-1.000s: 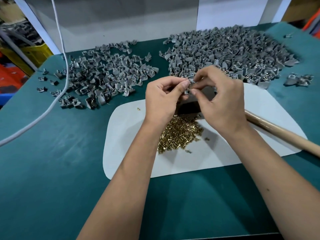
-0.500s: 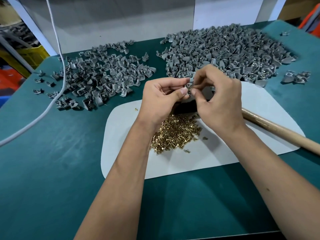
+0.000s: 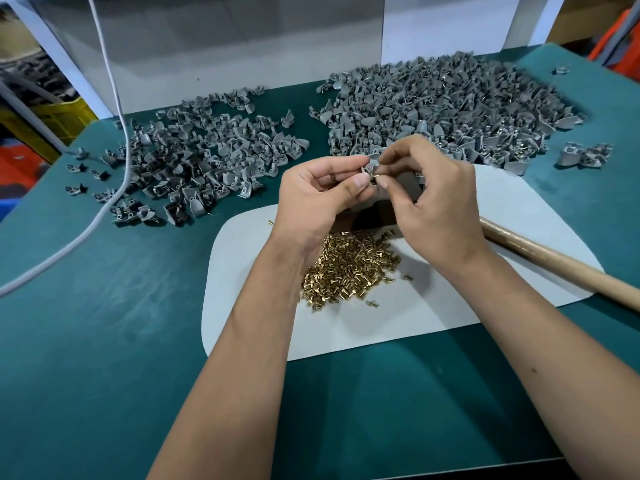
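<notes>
My left hand [image 3: 320,195] pinches a small grey metal part [image 3: 367,169] between thumb and fingers, above the white mat [image 3: 433,306]. My right hand [image 3: 436,199] meets it from the right and pinches a small brass rivet [image 3: 375,174] at the part. Below the hands a heap of brass rivets [image 3: 349,265] lies on the mat. A dark block [image 3: 367,218] sits under the hands, mostly hidden.
Two heaps of grey parts lie on the green table: a smaller one at back left [image 3: 204,157], a larger one at back right [image 3: 450,109]. A wooden handle [image 3: 568,268] runs off to the right. A grey cable [image 3: 114,188] crosses the left side. A few loose parts [image 3: 585,155] sit far right.
Both hands stay together at the same spot; the fingers shift slightly around the grey part and rivet. The view has moved a little.
</notes>
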Demonstrator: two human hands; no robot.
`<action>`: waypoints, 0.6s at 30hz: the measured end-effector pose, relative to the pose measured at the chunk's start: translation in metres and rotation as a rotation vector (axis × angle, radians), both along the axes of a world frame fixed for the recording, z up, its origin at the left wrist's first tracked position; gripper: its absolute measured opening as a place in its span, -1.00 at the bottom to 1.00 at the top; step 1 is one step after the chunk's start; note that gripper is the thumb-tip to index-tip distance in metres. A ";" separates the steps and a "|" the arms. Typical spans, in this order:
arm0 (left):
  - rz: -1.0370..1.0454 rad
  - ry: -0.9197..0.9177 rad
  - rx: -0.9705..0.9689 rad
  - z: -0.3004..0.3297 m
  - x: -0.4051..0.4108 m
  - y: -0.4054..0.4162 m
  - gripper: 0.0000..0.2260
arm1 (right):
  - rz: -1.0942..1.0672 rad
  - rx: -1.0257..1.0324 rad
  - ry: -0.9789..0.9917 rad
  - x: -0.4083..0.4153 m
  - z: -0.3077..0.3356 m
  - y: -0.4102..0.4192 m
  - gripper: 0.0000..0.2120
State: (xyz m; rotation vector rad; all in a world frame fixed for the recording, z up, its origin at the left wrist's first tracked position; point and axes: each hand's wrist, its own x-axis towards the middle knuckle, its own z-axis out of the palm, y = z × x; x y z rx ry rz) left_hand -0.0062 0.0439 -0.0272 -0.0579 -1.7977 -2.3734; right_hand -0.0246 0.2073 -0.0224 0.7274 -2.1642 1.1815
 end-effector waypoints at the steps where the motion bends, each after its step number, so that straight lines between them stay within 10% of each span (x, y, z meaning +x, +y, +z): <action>1: -0.009 -0.006 0.012 0.001 0.000 -0.001 -0.79 | 0.003 0.002 0.002 -0.001 0.000 0.001 -0.84; 18: 0.152 0.149 -0.289 -0.001 -0.002 0.010 -0.71 | -0.078 0.057 0.007 -0.004 0.000 0.003 -0.93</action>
